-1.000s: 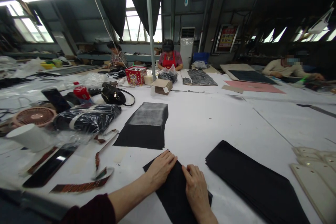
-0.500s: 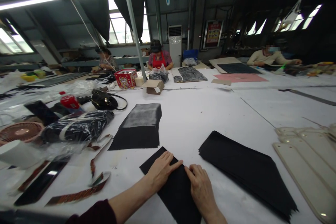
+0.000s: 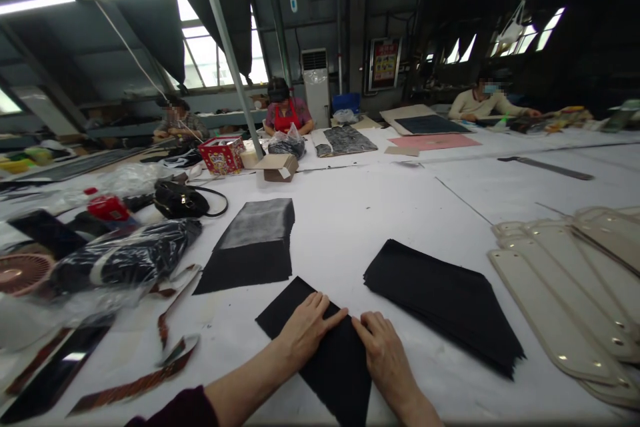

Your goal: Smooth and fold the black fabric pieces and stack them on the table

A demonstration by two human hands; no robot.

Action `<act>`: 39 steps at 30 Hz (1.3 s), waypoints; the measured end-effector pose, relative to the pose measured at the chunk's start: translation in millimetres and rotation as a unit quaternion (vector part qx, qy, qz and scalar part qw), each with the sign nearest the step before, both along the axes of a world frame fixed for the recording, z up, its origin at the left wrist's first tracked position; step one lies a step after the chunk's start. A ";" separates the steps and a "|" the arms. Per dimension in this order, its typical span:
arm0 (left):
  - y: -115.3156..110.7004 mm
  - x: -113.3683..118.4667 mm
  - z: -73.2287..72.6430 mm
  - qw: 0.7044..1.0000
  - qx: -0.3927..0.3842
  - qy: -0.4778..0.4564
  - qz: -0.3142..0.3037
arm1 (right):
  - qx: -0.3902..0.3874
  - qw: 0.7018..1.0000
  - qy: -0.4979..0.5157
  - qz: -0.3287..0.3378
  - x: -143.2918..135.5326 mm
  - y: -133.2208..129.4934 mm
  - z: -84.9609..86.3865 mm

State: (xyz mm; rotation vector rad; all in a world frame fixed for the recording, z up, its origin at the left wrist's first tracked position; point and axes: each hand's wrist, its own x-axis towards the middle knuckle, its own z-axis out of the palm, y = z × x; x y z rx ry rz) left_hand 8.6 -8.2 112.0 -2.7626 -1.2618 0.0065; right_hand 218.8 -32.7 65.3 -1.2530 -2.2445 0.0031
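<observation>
A black fabric piece [image 3: 343, 373] lies slantwise on the white table in front of me. Across its upper part rests my left hand [image 3: 306, 328], open, fingers flat and thumb stretched toward the right edge. My right hand [image 3: 384, 350] is at that right edge, fingers curled, with the fabric edge apparently pinched between thumb and forefinger. The fingertips of both hands nearly meet. Beyond my left hand is a pile of black pieces [image 3: 245, 268], its far half greyish. Right of my right hand lies a thicker stack of black fabric [image 3: 443, 303] with uneven edges.
Beige panels with metal studs [image 3: 555, 307] overlap at the right. On the left are a patterned strip [image 3: 133, 383], a plastic-wrapped bundle [image 3: 127, 257], a black handbag [image 3: 180, 199] and a pink fan [image 3: 23, 272]. Several people work across the table, behind a cardboard box [image 3: 279, 168].
The view has swung to the right, so the table's things appear farther left and more beige panels show. Both hands keep nearly the same place on the black fabric piece.
</observation>
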 end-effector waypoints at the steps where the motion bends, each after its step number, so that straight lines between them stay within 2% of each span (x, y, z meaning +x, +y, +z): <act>1: -0.7 1.3 0.4 1.000 0.003 0.001 -0.002 | 0.000 1.000 -0.001 0.001 1.9 -1.2 0.9; 5: -2.0 5.8 1.4 0.999 -0.014 -0.014 -0.028 | -0.002 1.000 0.002 -0.001 8.1 -5.9 2.7; 8: -4.3 10.5 0.2 0.999 -0.027 -0.009 -0.022 | -0.002 1.000 0.003 -0.001 11.8 -9.0 2.4; 13: -10.8 23.8 -2.6 0.999 -0.002 0.032 -0.010 | -0.009 1.000 -0.004 -0.009 20.2 -16.6 4.5; 16: -11.3 26.0 1.0 0.999 -0.001 0.036 -0.016 | -0.005 1.000 -0.013 -0.022 26.3 -22.4 7.5; 20: -3.7 10.6 9.1 0.999 -0.034 0.002 -0.025 | 0.007 0.999 -0.017 -0.039 31.3 -27.7 9.5; 26: 17.4 -20.0 14.9 0.998 -0.038 -0.007 0.056 | 0.004 0.999 0.021 -0.043 32.0 -30.4 3.1; 29: 23.1 -20.5 19.2 0.996 -0.043 -0.012 0.083 | 0.009 0.997 0.057 -0.043 35.2 -31.9 0.9; 32: 21.0 -15.3 20.9 0.994 -0.042 -0.025 0.101 | -0.003 0.995 0.094 -0.044 40.6 -30.8 7.3; 36: 6.9 -5.9 8.9 0.995 -0.046 -0.044 0.080 | -0.006 0.995 0.078 -0.069 37.5 -22.2 24.3; 39: -3.2 0.2 -6.9 0.992 -0.041 -0.114 0.034 | 0.009 0.998 0.029 -0.051 27.6 -14.0 22.7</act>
